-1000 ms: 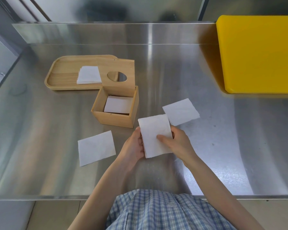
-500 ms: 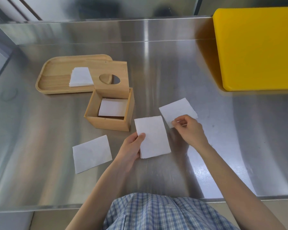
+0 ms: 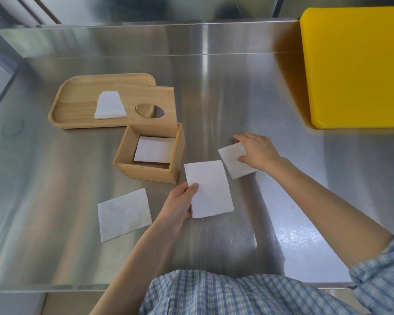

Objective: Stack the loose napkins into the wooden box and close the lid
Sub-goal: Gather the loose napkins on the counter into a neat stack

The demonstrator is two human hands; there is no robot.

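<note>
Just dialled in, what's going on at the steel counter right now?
A person is gathering loose napkins for the wooden box, whose lid stands open with one napkin already inside. The left hand pinches the centre napkin at its edge. The right hand lies on the right napkin on the counter. Another napkin lies untouched to the left, and a small pile sits on the wooden tray behind the box.

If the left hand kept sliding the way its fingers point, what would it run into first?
Probably the near wall of the wooden box, as the left hand holding a napkin points up-left; depth is uncertain.
</note>
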